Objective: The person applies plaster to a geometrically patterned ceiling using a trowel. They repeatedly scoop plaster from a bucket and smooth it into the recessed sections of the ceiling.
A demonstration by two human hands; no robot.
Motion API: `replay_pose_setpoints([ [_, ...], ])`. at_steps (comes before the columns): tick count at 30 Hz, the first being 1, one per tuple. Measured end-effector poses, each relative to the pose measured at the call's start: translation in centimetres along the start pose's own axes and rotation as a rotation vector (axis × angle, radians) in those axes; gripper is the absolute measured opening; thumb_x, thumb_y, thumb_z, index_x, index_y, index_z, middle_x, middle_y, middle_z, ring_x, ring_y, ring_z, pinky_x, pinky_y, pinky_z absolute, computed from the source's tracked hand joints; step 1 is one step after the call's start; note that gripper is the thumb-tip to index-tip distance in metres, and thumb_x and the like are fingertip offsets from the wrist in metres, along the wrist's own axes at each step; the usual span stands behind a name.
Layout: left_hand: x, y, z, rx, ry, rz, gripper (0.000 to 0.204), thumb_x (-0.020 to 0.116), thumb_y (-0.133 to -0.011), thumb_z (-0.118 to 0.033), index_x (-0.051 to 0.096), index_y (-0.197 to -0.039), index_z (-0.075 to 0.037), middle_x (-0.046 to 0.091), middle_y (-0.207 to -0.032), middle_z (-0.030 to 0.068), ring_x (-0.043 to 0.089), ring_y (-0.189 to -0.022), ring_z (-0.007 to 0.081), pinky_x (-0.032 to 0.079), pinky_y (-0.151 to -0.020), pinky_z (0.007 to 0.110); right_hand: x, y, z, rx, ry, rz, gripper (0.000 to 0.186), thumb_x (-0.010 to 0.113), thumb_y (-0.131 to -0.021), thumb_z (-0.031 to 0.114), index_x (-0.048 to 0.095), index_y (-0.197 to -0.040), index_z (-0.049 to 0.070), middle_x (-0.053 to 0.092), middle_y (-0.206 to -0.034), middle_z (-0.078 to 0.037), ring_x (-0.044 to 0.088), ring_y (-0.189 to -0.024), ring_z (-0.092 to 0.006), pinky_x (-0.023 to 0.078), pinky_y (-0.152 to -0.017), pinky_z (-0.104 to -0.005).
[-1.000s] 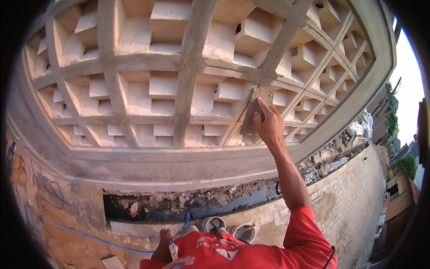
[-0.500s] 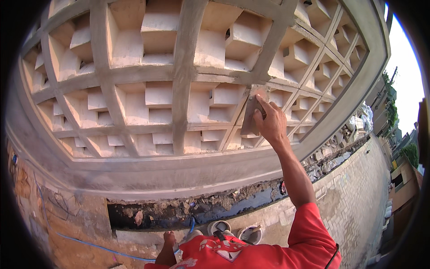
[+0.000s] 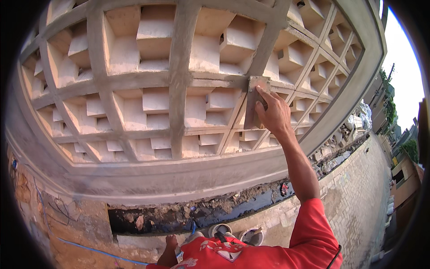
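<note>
My right hand (image 3: 274, 113) is closed around a flat metal plastering trowel (image 3: 253, 117), gripping it from behind with the forefinger stretched along it. The trowel lies against a grey cement rib of the latticed block wall (image 3: 179, 49), near where an upright rib meets a horizontal one. Its upper end reaches that crossing. Low beside my body, my left hand (image 3: 171, 240) is closed, with its fingers curled in. Anything inside that hand is hidden.
Below the wall runs a dirt trench (image 3: 179, 215) with dark water in it. Two buckets (image 3: 251, 236) stand by my feet. A blue hose (image 3: 98, 249) crosses the ground at left. Paving (image 3: 354, 193) and rubble (image 3: 345, 134) lie to the right.
My right hand has slid the trowel a little upward along the rib to the crossing. The view has shifted slightly, and my left hand stays low by my side.
</note>
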State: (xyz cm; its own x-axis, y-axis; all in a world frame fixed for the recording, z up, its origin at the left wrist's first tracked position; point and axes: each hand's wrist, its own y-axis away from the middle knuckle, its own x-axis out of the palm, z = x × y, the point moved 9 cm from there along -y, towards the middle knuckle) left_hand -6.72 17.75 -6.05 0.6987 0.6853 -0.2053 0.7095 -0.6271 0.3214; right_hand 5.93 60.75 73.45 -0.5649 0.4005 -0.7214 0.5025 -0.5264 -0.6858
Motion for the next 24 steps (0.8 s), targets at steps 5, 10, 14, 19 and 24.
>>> replay_pose_setpoints([
  [5,0.1,0.5,1.5,-0.502,0.166,0.083,0.02,0.06,-0.09,-0.028,0.054,-0.089,-0.009,0.05,-0.069,0.0043,0.048,-0.051,0.0191,0.042,-0.041,0.034,-7.4,-5.5,1.0,-0.041,-0.106,-0.283,0.048,0.058,-0.08,0.022,0.06,-0.127,0.013,0.064,-0.091,-0.016,0.065,-0.083,-0.0307,0.05,-0.076,-0.0418],
  [10,-0.8,0.3,1.9,-0.434,0.086,-0.064,0.02,0.06,-0.091,-0.028,0.056,-0.093,-0.008,0.053,-0.073,0.0062,0.05,-0.049,0.0183,0.042,-0.04,0.035,-5.4,-6.3,1.6,-0.089,0.06,-0.332,0.049,0.058,-0.08,0.022,0.058,-0.129,0.013,0.064,-0.096,-0.017,0.065,-0.084,-0.0325,0.051,-0.077,-0.0433],
  [14,0.4,1.4,2.9,-0.481,0.056,-0.066,0.021,0.06,-0.089,-0.024,0.057,-0.098,-0.005,0.055,-0.073,0.0084,0.057,-0.053,0.0218,0.047,-0.042,0.037,1.3,-0.3,0.5,-0.044,0.08,-0.037,0.05,0.061,-0.079,0.021,0.058,-0.129,0.014,0.063,-0.09,-0.018,0.065,-0.082,-0.0332,0.051,-0.075,-0.0429],
  [19,0.2,2.2,2.7,-0.136,-0.137,-0.057,0.015,0.06,-0.085,-0.018,0.059,-0.086,-0.003,0.058,-0.072,0.0092,0.06,-0.06,0.0245,0.05,-0.049,0.039,-4.1,-1.8,0.6,-0.005,-0.032,-0.117,0.048,0.061,-0.079,0.022,0.061,-0.126,0.013,0.067,-0.1,-0.015,0.066,-0.086,-0.0298,0.051,-0.079,-0.0397],
  [24,0.4,1.5,3.2,0.064,-0.836,0.114,0.019,0.058,-0.082,-0.021,0.061,-0.083,-0.003,0.061,-0.077,0.014,0.062,-0.067,0.0295,0.052,-0.067,0.042,-9.3,-8.5,2.1,0.072,-0.068,-0.156,0.046,0.055,-0.08,0.025,0.061,-0.125,0.016,0.068,-0.089,-0.018,0.067,-0.085,-0.0311,0.05,-0.079,-0.0408],
])
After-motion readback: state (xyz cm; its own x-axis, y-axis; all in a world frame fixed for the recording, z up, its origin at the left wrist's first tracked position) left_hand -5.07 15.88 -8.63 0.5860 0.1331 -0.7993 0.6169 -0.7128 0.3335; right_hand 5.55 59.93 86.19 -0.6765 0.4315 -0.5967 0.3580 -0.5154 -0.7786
